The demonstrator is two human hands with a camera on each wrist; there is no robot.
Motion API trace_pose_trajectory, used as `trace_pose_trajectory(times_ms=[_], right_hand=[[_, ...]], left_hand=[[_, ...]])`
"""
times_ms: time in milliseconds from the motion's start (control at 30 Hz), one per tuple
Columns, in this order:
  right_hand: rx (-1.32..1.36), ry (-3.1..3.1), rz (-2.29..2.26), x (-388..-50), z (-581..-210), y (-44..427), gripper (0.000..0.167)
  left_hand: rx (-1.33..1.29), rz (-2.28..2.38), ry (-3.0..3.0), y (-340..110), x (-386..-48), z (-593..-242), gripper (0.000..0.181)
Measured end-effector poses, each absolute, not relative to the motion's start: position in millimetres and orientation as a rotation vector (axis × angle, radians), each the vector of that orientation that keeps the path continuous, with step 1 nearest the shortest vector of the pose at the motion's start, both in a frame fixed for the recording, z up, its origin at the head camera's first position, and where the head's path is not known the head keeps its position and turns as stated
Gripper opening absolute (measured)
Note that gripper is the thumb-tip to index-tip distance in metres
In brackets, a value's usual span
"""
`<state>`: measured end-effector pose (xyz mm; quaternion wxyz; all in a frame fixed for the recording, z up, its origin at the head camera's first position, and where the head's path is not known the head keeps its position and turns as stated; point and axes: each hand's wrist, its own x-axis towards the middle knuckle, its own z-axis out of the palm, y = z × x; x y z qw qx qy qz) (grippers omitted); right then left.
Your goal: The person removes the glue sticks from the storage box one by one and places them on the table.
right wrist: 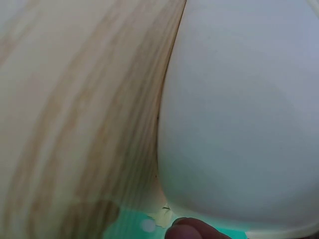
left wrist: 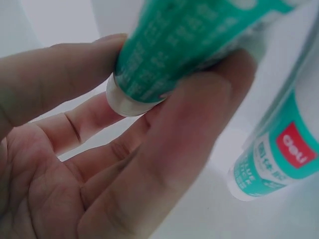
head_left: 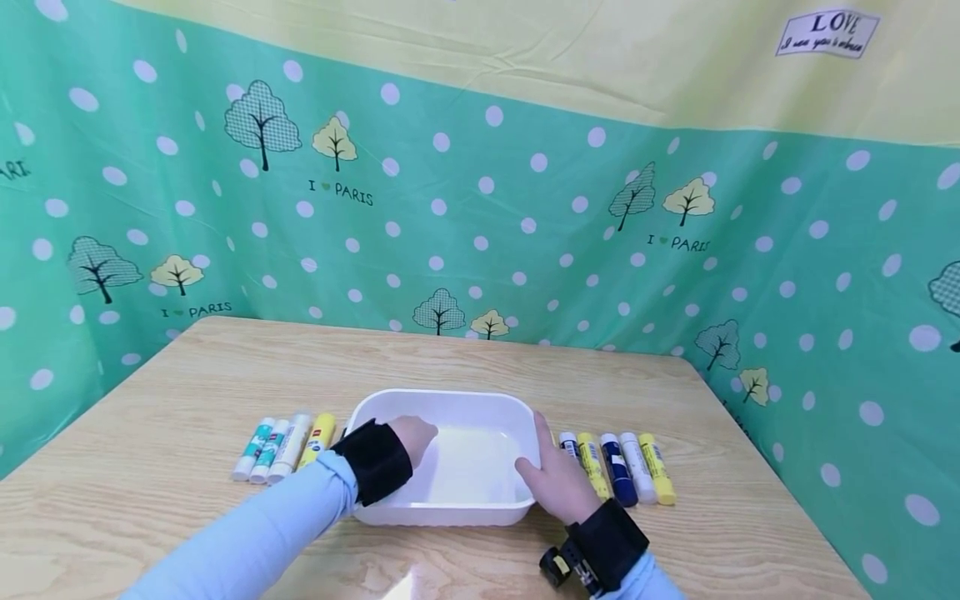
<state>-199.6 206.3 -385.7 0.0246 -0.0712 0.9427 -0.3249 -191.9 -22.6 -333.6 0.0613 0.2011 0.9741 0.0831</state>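
My left hand (head_left: pixel 415 437) reaches over the left side of a white plastic basin (head_left: pixel 442 517). In the left wrist view the thumb and fingers pinch a teal glue stick (left wrist: pixel 174 42) near its white end. Another teal-and-white glue stick (left wrist: pixel 274 154) with a red label lies beside it on a white surface; both are hidden in the head view. My right hand (head_left: pixel 562 479) holds the basin's right rim, thumb over the inner side and fingers along the outside. The right wrist view shows the basin's smooth wall (right wrist: pixel 239 109) and a fingertip (right wrist: pixel 192 230).
Left of the basin, several glue sticks (head_left: pixel 292 446) lie in a row, teal, white and yellow. Another row of yellow, blue and white glue sticks (head_left: pixel 618 467) lies to the right, close to my right hand. A patterned curtain (head_left: pixel 480 208) hangs behind the wooden table (head_left: pixel 150 500).
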Motion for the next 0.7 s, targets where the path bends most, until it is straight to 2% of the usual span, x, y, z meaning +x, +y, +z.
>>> trace_pose_trajectory(times_ms=[133,400,700], right_hand=[[-0.219,2.914,-1.011,-200,-386,206,0.070],[-0.224,2.895,-1.036,-200,-386,207,0.070],[-0.250,2.897,-1.030,-198,-385,204,0.067]], left_hand=[[0.647,0.297,2.925,-16,-206,-334,0.035],[0.649,0.343,2.926,-9,-227,-331,0.034],[0.892,0.435,3.140,-28,-219,-318,0.015]])
